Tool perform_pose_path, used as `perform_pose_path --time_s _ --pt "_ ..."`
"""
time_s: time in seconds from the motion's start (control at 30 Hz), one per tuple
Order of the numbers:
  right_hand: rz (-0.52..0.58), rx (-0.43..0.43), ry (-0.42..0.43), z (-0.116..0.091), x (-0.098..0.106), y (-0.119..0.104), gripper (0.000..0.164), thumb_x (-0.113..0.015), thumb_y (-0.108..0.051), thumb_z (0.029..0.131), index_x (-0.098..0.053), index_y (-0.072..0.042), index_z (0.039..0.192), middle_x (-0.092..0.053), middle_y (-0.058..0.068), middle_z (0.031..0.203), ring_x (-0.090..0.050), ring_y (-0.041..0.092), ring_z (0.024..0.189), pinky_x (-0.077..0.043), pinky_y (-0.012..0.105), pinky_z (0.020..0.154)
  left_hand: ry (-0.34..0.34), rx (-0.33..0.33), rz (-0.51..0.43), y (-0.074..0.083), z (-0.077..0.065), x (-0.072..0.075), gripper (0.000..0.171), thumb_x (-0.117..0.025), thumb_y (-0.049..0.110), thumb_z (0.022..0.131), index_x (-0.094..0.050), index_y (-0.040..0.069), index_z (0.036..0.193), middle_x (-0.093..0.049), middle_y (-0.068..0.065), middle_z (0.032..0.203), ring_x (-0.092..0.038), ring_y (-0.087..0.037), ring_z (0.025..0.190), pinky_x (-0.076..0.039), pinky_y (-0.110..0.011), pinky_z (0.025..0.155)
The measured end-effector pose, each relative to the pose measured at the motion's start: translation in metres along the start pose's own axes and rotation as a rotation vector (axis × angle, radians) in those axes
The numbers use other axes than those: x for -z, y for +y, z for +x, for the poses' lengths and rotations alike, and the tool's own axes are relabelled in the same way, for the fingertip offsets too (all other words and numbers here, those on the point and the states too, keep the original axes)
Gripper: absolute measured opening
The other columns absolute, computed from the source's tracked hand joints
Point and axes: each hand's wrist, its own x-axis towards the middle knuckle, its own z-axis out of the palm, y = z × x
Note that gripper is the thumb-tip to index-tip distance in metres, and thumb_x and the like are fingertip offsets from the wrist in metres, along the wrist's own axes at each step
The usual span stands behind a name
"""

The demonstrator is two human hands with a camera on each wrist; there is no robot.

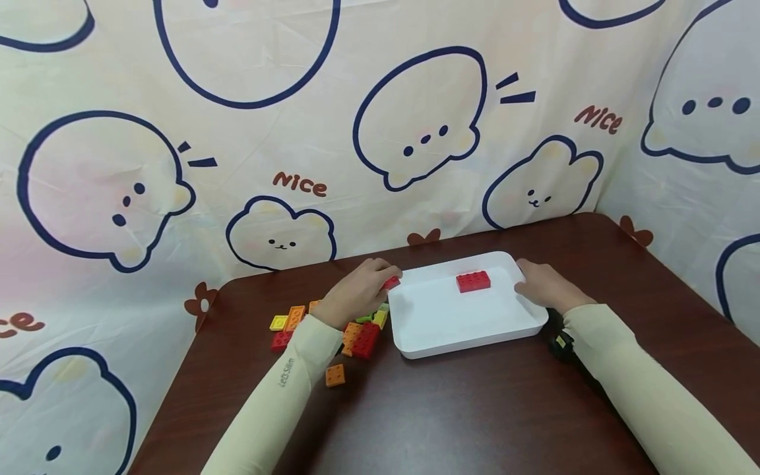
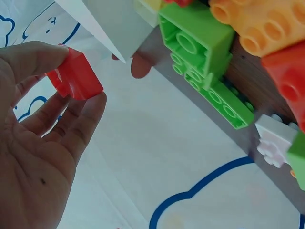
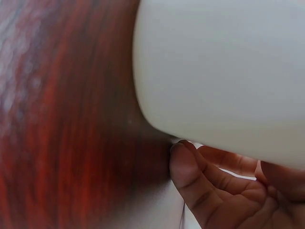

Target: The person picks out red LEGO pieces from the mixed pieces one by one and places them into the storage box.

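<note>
My left hand [image 1: 355, 293] pinches a small red toy brick [image 2: 78, 76] between thumb and fingertips, at the left rim of a white tray [image 1: 451, 320]. On the tray's right side, my right hand [image 1: 549, 287] grips the rim, with the thumb over the edge. Another red brick [image 1: 473, 282], a longer one with studs up, lies inside the tray towards the back. Under and around my left wrist is a loose pile of bricks, partly hidden by the arm. Among them the left wrist view shows a green brick [image 2: 195, 38] lying with its hollow side showing.
An orange brick [image 1: 335, 375] lies apart, in front of the pile. A yellow brick [image 1: 278, 322] sits at the pile's left end. The dark wooden table [image 1: 475, 409] meets a patterned cloth [image 1: 368, 218] at the back and sides.
</note>
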Motion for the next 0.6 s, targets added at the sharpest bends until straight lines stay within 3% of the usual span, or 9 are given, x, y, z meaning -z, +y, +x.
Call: perform_pose_path --time_s 0.6 --pt "-0.002 0.001 0.006 0.000 -0.001 -0.002 0.063 -0.052 -0.018 0.092 -0.020 0.008 0.140 -0.032 0.033 0.137 -0.038 0.044 0.119 -0.034 0.058 0.096 -0.014 -0.040 -0.031 0.020 0.022 -0.003 0.044 -0.070 0.014 0.082 -0.058 0.023 0.123 -0.055 -0.002 0.119 -0.047 -0.016 0.109 -0.045 -0.026 0.088"
